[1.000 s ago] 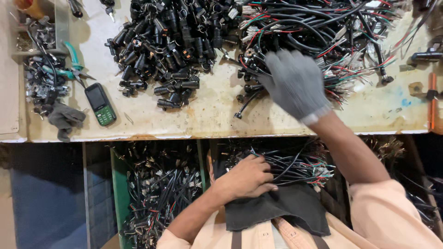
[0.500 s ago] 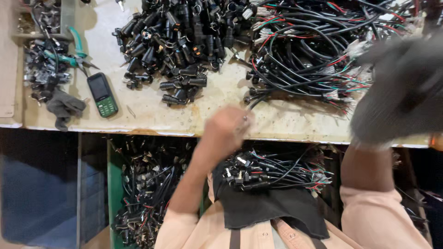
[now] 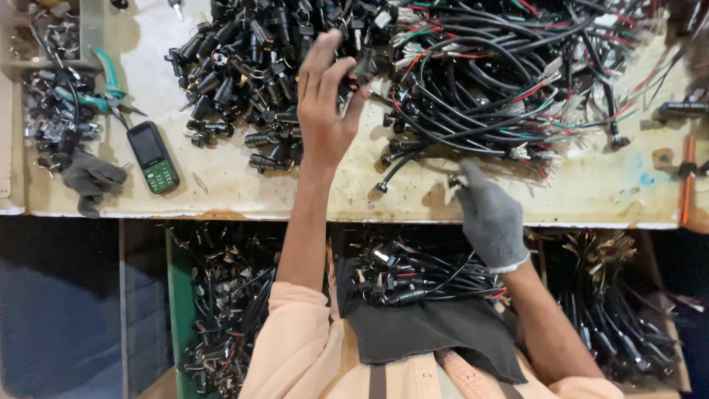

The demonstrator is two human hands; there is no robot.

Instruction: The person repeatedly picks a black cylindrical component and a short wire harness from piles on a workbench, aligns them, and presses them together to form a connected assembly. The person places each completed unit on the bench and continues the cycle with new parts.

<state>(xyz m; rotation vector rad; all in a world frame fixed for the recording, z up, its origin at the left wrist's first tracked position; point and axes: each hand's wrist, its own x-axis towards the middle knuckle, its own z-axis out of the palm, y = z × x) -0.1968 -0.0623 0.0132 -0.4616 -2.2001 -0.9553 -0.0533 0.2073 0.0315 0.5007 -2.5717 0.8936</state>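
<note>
Black connectors (image 3: pixel 244 81) lie heaped on the pale worktable (image 3: pixel 295 196), toward its far side, and the bare left hand (image 3: pixel 325 111) is raised over the heap's right edge. Its fingers are loosely spread and bent, and the fingertips seem to pinch one small black connector piece (image 3: pixel 363 68), though the grip is partly hidden. Just right of that hand a tangle of black, red and green wire harnesses (image 3: pixel 502 81) sprawls over the table's far right half, with loose ends trailing toward the near edge. The gloved right hand (image 3: pixel 491 214) sits at that near edge, forefinger stretched out to touch a wire end, the other fingers curled; whether it grips anything I cannot tell. Between the two hands a bare strip of tabletop runs along the front edge. Left of the heap, near the table's front edge, lie a mobile phone (image 3: pixel 152 157), a spare grey glove (image 3: pixel 90 177) and green-handled pliers (image 3: pixel 103 92). Below the table's front edge, a smaller wire bundle (image 3: pixel 413 277) rests on a dark cloth (image 3: pixel 436 325) on the person's lap.
</note>
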